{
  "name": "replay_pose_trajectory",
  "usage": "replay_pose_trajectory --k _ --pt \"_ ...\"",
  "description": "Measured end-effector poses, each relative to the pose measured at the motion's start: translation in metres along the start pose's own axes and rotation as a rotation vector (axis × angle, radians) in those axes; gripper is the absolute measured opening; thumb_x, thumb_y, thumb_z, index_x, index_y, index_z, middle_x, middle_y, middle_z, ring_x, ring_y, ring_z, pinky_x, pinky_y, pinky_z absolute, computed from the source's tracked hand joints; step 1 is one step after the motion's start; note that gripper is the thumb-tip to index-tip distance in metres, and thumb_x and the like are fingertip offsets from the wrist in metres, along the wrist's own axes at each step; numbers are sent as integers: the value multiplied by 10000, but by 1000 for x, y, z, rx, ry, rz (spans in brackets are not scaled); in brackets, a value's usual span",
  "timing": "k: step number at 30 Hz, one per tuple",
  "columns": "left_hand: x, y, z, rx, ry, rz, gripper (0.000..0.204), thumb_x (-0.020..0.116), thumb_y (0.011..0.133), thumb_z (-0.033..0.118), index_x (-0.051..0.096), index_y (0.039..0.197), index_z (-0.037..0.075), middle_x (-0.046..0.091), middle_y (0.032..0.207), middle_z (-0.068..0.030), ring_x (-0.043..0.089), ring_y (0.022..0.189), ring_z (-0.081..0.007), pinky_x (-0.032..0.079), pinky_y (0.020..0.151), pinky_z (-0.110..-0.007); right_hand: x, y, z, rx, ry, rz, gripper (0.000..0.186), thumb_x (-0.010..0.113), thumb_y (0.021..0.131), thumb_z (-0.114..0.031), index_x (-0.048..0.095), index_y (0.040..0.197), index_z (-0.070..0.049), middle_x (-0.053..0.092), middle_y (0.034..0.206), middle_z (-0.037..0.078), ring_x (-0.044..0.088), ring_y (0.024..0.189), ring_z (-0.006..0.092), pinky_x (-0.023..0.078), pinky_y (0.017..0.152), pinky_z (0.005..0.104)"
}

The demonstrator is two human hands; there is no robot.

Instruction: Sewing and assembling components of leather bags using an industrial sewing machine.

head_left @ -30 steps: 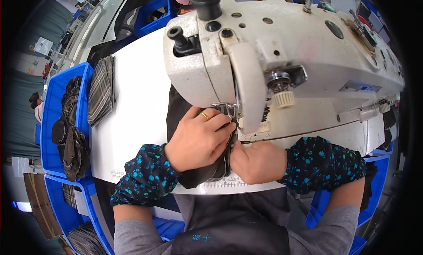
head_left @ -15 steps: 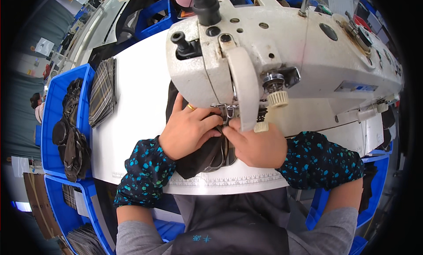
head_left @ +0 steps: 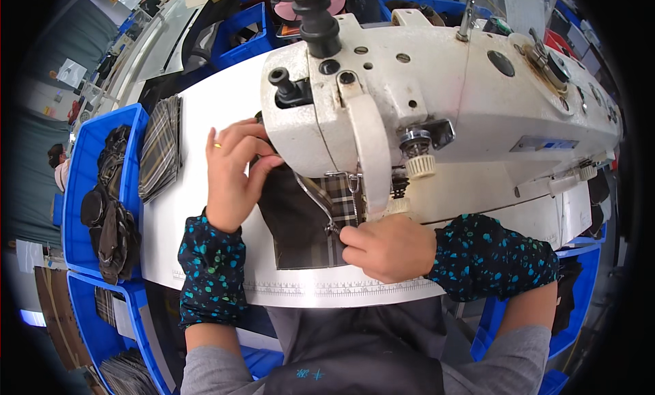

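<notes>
A white sewing machine (head_left: 464, 94) stands over a dark fabric piece (head_left: 290, 224) with a plaid section (head_left: 344, 197) and a silver zipper (head_left: 310, 197). My left hand (head_left: 235, 170), wearing a gold ring, pinches the piece's upper left end beside the machine head. My right hand (head_left: 389, 248), near the table's front, grips the zipper by its slider at the lower right of the piece, just in front of the presser foot (head_left: 348, 180). Patterned sleeves cover both my forearms.
A white table (head_left: 198, 238) with a printed ruler strip carries stacked plaid fabric (head_left: 160, 146) at left. Blue bins (head_left: 75, 190) with dark pieces flank it, and another blue bin (head_left: 239, 50) is behind. A co-worker (head_left: 58, 170) sits at far left.
My left hand has moved up and left, drawing the piece's end away and uncovering zipper and plaid. My right hand went up under the needle area, then came back down to the right front.
</notes>
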State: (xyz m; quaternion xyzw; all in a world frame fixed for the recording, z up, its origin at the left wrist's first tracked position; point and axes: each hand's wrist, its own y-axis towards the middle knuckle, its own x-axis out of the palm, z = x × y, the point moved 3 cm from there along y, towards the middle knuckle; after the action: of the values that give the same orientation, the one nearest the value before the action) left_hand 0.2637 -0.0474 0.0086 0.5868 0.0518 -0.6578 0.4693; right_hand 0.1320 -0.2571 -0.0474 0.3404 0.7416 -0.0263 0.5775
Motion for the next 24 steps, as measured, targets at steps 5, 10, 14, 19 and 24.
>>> replay_pose_trajectory --k 5,10,14,19,24 --pt "5 -12 20 94 313 108 135 730 798 17 639 847 105 673 1154 -39 585 1263 -292 213 1175 -617 2 -1 -1 -16 -97 94 104 630 788 -151 557 792 -78 498 862 47 591 622 181 506 503 349" --pt "26 -37 75 538 -435 -190 200 633 754 -29 634 926 74 692 1084 -78 684 1065 -248 436 1106 -531 1 -6 -12 -84 -322 166 130 645 776 -183 566 730 -90 523 771 37 579 574 150 462 470 311" --pt "27 -42 87 463 -348 -331 507 725 722 55 613 1213 114 651 1137 -24 661 1030 -182 293 1177 -582 -9 -11 -15 -120 -409 339 120 657 741 -178 625 746 -62 596 762 58 555 548 130 414 467 259" --pt "27 -40 80 451 193 -294 446 661 795 125 639 1241 134 636 1083 27 587 911 -171 304 1129 -558 -15 -9 -15 -91 -507 532 182 672 683 -134 683 818 -11 658 824 94 535 526 120 396 460 244" --pt "20 -41 82 578 191 20 361 654 729 190 749 1073 135 667 1173 32 468 798 -154 391 669 -272 -18 -10 -15 -56 -462 575 218 687 667 -103 703 858 1 676 858 115 555 541 121 400 455 244"
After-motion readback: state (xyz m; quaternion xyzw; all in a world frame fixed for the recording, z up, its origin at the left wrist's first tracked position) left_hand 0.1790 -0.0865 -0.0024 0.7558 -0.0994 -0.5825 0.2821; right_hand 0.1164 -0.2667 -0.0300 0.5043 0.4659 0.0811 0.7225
